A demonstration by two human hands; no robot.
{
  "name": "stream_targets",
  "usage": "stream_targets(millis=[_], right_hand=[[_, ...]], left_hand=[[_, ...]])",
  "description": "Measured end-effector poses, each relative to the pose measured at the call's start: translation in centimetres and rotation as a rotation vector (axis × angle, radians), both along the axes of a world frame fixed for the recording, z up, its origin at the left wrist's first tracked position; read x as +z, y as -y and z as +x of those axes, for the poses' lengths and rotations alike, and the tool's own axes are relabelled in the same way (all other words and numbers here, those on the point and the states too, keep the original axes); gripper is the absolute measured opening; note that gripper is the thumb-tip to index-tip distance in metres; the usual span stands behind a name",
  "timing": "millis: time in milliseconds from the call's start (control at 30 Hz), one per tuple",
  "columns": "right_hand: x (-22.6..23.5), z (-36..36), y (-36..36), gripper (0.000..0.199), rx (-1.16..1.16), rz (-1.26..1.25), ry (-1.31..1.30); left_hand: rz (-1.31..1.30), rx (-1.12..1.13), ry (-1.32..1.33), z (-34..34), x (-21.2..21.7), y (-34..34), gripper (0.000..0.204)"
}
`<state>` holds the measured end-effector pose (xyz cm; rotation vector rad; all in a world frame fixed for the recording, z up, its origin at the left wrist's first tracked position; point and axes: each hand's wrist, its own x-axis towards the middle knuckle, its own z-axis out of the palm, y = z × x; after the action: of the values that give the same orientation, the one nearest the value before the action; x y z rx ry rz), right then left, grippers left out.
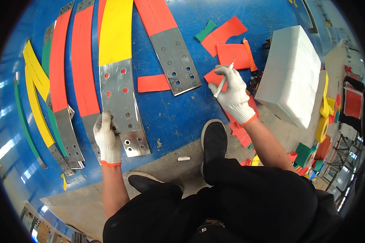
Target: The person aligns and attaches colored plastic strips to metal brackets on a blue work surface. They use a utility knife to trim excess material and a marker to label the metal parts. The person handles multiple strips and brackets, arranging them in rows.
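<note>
A white marker pen (224,79) is gripped by the gloved right hand (231,91); the yellow-sleeved perforated metal bar (119,95) is pressed flat by the open left hand (106,137).

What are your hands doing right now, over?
Left hand pressing on the yellow-sleeved metal bar. Right hand gripping a thin white pen-like tool, lifted above red scraps. Nothing between hands and bar.

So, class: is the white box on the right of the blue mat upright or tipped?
Tipped. The white box leans at an angle, one lower edge resting by the blue mat, surrounded by red offcuts.
</note>
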<state>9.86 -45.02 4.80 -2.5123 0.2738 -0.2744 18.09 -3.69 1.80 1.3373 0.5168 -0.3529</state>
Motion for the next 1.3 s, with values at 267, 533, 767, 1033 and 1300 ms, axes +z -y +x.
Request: stream_targets(millis=[267, 533, 767, 1033, 1300], right_hand=[[2.0, -0.8, -13.1, 0.044, 0.053, 0.739, -0.308], [1.1, 4.1, -22.3, 0.08, -0.214, 1.181, -0.475], [1.4, 6.7, -21.9, 0.034, -0.42, 1.298, -0.251], [1.5, 7.5, -21.7, 0.039, -0.499, 0.864, -0.326], [4.3, 7.5, -22.0, 0.037, -0.354, 0.827, -0.276]], left_hand=[[0.091, 0.081, -0.029, -6.3, 1.3, -3.3, 0.03], [0.148, -0.092, 0.02, -8.5, 5.0, -1.8, 0.028], [-0.414, -0.392, -0.219, -5.2, 5.6, -1.5, 0.047], [-0.098, -0.405, -0.071, -7.1, 5.5, 2.5, 0.034], [-0.093, -0.351, 0.042, -6.8, 8.6, 0.9, 0.024]])
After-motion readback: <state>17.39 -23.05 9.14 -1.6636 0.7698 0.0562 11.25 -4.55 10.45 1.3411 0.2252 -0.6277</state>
